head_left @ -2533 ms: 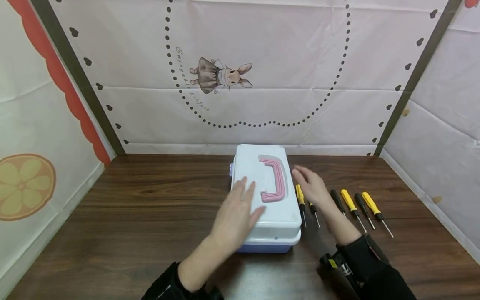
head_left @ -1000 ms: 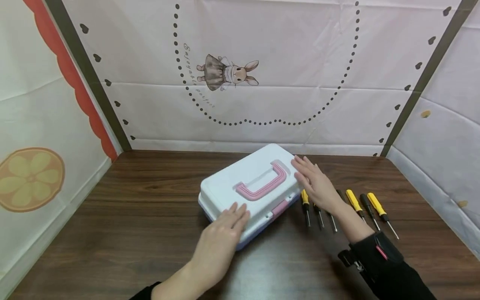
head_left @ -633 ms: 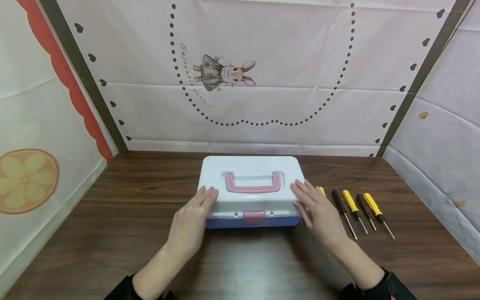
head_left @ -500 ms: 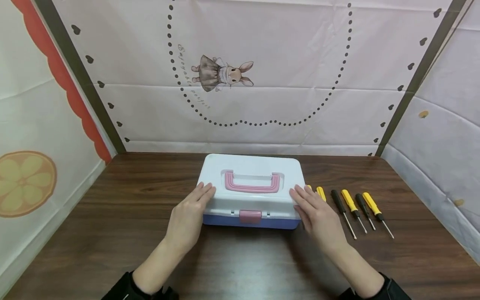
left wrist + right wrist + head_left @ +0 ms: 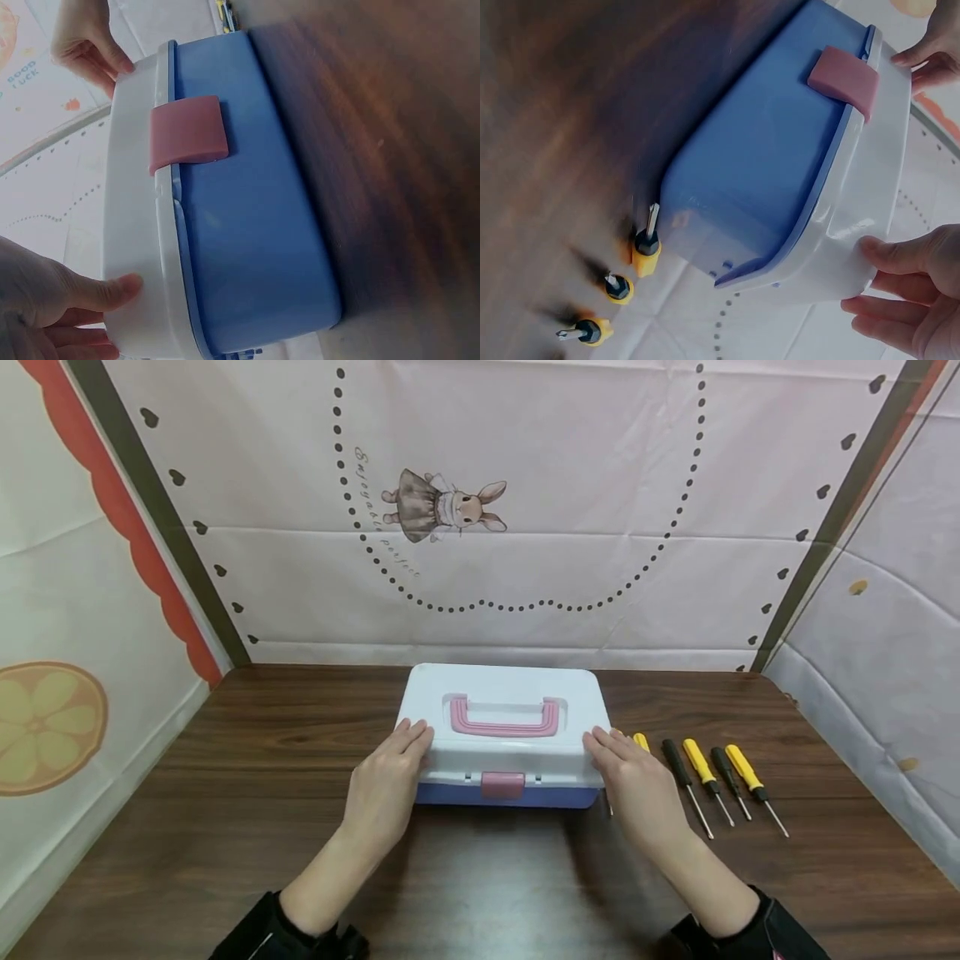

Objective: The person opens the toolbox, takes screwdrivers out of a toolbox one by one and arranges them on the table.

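Observation:
A toolbox (image 5: 510,758) stands on the table, white lid down over a blue base (image 5: 450,795). Its pink handle (image 5: 504,729) lies flat on the lid, and the pink latch (image 5: 502,785) faces me. My left hand (image 5: 382,789) holds the lid's left front corner; the left wrist view shows that thumb on the front face with fingers round the side. At the opposite corner my right hand (image 5: 637,789) grips the lid likewise, thumb (image 5: 892,255) in front. Screwdrivers (image 5: 701,764) with yellow or black handles lie right of the box, some partly hidden by my right hand.
The dark wooden table (image 5: 315,727) reaches a white printed cloth wall (image 5: 570,485) behind the box. More cloth walls rise at the left and right. The nearest screwdrivers lie close to the box's right end.
The toolbox has turned from end-on to latch side facing me, uncovering more screwdrivers. Both hands went from its top and side to the front corners. Lately the box slid slightly away.

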A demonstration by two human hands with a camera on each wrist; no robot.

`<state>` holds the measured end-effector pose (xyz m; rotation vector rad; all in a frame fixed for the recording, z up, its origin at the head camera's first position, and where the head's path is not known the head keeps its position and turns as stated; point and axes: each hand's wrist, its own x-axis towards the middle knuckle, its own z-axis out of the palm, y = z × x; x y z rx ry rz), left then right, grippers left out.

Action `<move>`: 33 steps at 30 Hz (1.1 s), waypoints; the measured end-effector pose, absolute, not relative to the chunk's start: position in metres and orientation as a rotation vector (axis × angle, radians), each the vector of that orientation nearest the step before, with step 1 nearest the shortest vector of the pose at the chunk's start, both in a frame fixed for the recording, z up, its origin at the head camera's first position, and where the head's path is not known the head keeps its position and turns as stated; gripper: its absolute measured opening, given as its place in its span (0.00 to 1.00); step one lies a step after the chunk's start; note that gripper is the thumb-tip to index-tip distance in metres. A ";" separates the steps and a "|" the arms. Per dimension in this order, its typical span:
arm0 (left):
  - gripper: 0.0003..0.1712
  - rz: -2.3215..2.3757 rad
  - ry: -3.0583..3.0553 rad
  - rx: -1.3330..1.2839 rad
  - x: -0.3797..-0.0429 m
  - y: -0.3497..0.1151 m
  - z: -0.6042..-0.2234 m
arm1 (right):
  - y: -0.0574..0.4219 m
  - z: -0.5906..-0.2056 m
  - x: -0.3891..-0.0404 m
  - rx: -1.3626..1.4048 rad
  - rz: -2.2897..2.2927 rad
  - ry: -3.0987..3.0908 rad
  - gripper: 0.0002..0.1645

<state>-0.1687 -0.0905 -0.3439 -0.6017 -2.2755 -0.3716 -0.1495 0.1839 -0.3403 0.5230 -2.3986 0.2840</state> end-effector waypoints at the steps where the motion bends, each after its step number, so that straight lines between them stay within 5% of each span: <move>1: 0.15 -0.374 -2.286 -0.596 -0.172 -0.089 -0.344 | 0.184 -0.339 -0.153 0.513 0.284 -2.420 0.20; 22: 0.04 -0.294 -2.338 -0.470 -0.273 -0.070 -0.334 | 0.176 -0.320 -0.263 0.330 0.274 -2.631 0.16; 33: 0.13 -0.280 -2.414 -0.455 -0.290 -0.070 -0.333 | 0.172 -0.319 -0.281 0.291 0.252 -2.659 0.12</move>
